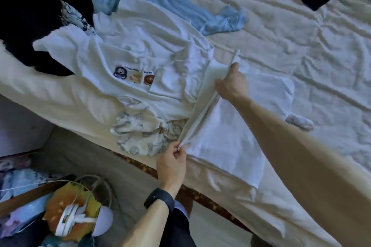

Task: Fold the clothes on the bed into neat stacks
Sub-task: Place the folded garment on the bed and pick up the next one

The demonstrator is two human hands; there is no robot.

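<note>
Left hand [170,158] pinched the near end, right hand [230,84] gripped the far end of the plain white garment [230,136]'s raised edge, which ran away from the person; the rest lay flat rightward on the bed [301,46].

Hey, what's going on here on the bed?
A person is folding a white garment on the bed. The left hand pinches the near end of a lifted fold edge, and the right hand has its grip on the same edge farther up. The rest of the garment lies flat. To the left, a white printed T-shirt, a light blue garment and a patterned piece lie unfolded in a heap.
</note>
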